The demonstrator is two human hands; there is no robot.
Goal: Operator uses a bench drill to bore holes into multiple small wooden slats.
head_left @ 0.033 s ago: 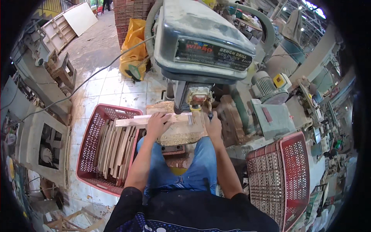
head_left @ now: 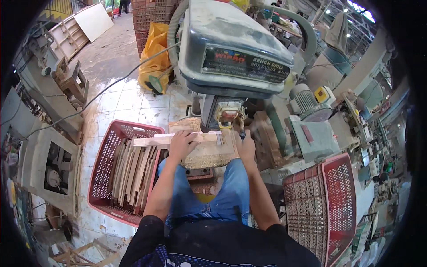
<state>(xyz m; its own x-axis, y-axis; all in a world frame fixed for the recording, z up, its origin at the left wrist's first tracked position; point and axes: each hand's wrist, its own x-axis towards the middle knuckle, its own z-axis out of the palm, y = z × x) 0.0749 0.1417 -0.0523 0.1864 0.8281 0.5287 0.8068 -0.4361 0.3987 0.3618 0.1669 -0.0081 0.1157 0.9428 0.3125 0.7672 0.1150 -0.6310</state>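
A pale wooden strip (head_left: 153,141) lies crosswise on the dusty worktable (head_left: 209,155) of a bench drill (head_left: 235,49). My left hand (head_left: 183,144) grips the strip near its middle, fingers over the top and pressing it down. Its right end rests by a small metal stop (head_left: 219,139) under the drill head. The drill head hides the bit, so I cannot tell if it touches the wood. To the right of the table, my right hand (head_left: 246,147) is closed round the dark-tipped feed handle (head_left: 242,134) of the drill.
Left of my legs, a red plastic crate (head_left: 95,178) holds several wooden strips (head_left: 133,173). More red crates (head_left: 340,191) stand at the right. A cable (head_left: 106,91) runs across the left side. A motor (head_left: 304,98) and an orange sack (head_left: 153,58) are farther off.
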